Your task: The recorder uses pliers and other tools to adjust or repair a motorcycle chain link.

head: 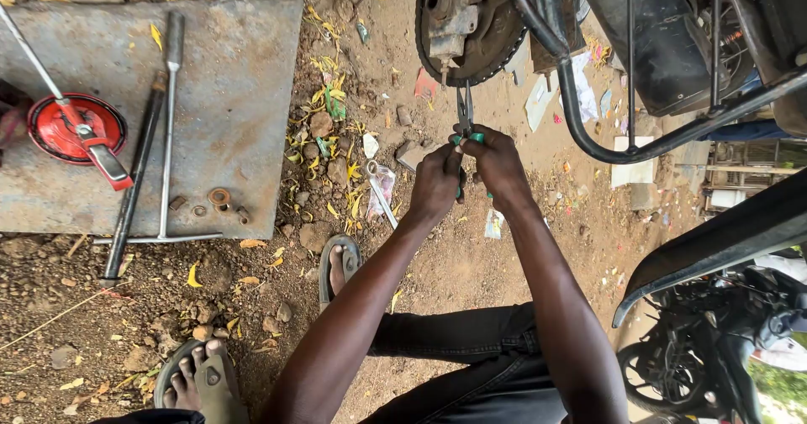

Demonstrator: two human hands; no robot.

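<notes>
Both my hands grip a pair of green-handled pliers [465,113] in the middle of the view. My left hand [435,182] and my right hand [496,160] press together on the handles. The metal jaws point up toward a motorcycle wheel hub with its sprocket and chain [465,22]. I cannot tell whether the jaws touch any part of it. My forearms run down to my dark trousers at the bottom.
A grey metal plate [239,105] lies at left with a red oil can [74,128], long bars [168,121] and small washers [219,197]. A spanner [380,193] lies on the dirt. My sandalled feet [338,266] rest on the ground; another motorcycle [714,323] stands at right.
</notes>
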